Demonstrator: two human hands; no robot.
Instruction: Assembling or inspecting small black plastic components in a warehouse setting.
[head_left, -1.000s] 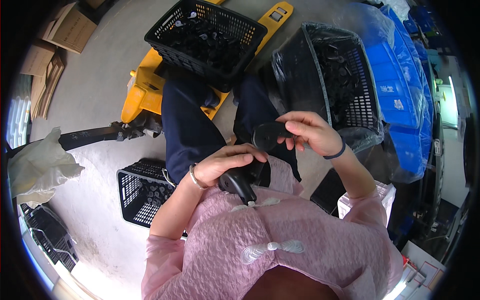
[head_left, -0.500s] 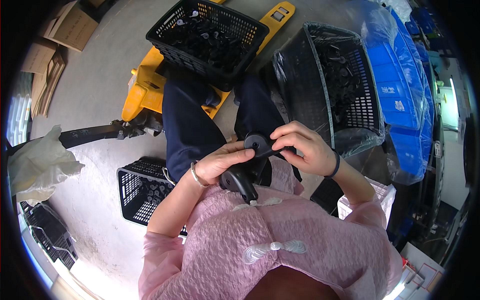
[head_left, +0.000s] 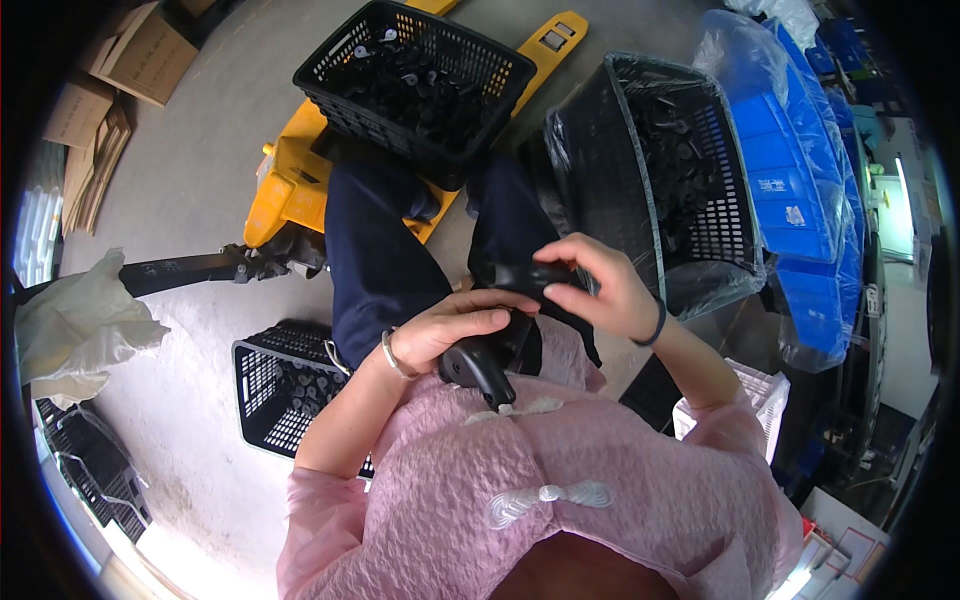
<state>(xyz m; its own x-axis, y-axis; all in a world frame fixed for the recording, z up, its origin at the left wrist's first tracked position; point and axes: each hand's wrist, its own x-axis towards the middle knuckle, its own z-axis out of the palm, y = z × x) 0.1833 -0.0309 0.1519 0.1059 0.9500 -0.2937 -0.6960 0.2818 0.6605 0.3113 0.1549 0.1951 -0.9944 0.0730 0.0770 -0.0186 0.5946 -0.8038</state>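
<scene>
A black plastic part (head_left: 522, 277) with a smooth, rounded side showing is held above my lap. My right hand (head_left: 612, 292) grips its right end between thumb and bent fingers. From the left, my left hand (head_left: 450, 328) has its fingers along the near side of the same part; the fingertips are partly hidden. Below that hand, against the pink top, rests another black plastic piece (head_left: 480, 368) with a round body and a short stub pointing toward me.
In front, a black crate (head_left: 415, 125) of black parts stands on a yellow pallet truck (head_left: 290, 195). To the right is a plastic-lined black crate (head_left: 600, 190) of parts beside blue bins (head_left: 785, 180). Another black crate (head_left: 262, 395) sits at left; cardboard boxes (head_left: 145, 60) lie beyond.
The held part has been turned: its round disc with a centre hole faced up before, and now a smooth side shows. My right hand has shifted slightly left and away from me.
</scene>
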